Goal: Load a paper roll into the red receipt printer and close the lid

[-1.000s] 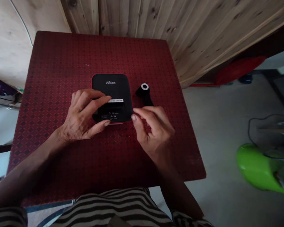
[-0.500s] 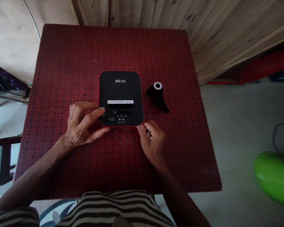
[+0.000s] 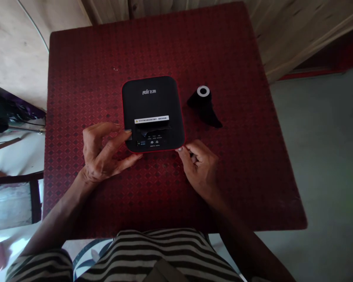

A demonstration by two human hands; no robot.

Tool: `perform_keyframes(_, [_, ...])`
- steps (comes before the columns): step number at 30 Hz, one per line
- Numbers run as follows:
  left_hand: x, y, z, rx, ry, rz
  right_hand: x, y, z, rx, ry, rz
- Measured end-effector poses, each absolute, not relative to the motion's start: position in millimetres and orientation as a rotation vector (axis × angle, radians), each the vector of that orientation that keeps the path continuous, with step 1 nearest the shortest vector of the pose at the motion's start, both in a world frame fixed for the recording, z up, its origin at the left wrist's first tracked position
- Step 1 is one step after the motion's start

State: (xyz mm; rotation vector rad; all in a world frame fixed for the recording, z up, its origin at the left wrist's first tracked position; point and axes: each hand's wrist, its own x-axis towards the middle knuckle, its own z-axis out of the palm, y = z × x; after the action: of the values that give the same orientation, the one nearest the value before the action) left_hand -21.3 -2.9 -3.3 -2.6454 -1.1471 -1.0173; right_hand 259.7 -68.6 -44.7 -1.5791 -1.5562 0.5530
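A black receipt printer (image 3: 153,103) with a red rim lies on the red patterned table, a white warning strip and a dark slot across its top. My left hand (image 3: 101,152) is at its left front corner, fingers spread. The index fingertip rests on a small grey tab (image 3: 128,134) at the side, and the thumb reaches the front edge. My right hand (image 3: 198,164) is closed at the right front corner, thumb and curled fingers against the rim. Right of the printer stands a black paper roll (image 3: 200,98) with a white core, its loose end trailing toward me.
The table (image 3: 85,90) has a few small white specks near its left side. A wooden plank wall (image 3: 288,35) runs behind it. At the left stands a dark-framed chair (image 3: 16,199). Pale floor (image 3: 320,149) lies to the right.
The view has turned and shifted, so the table looks tilted and the green object at right has almost left the picture. Both hands keep their places on the printer.
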Motion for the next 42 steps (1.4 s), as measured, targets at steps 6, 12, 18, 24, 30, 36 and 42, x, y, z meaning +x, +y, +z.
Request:
perform_keyframes(6, [-19.4, 2.1, 4.6, -2.655, -1.026, -1.082, 260.0, -69.5, -47.2, -1.534, -1.571, 0.52])
perform_keyframes(12, [-18.9, 6.7, 7.0, -2.664, -1.045, -1.079, 261.1, -67.2, -43.5, -1.509, -1.549, 0.533])
perform_keyframes(18, [-17.1, 0.3, 3.5, -2.618, -1.186, -1.056, 259.7, -65.8, -41.4, -1.5, -1.526, 0.568])
perform_keyframes(24, [-15.7, -4.5, -0.6, -2.616, -1.332, -1.154, 264.1, -62.9, -15.9, -1.436, -1.619, 0.372])
perform_keyframes(30, [-11.8, 1.9, -13.9, -2.637, -1.404, -1.641, 263.5, -25.8, 25.8, -1.245, -1.884, 0.019])
perform_keyframes(36, [-6.6, 11.3, -46.8, -2.553, -1.815, -1.948, 237.2, 34.7, 41.2, -1.445, -2.475, 0.03])
perform_keyframes(42, [-11.9, 10.3, -56.1, -2.616, -1.919, -1.863, 210.1, 58.5, 60.5, -1.595, -2.775, 0.089])
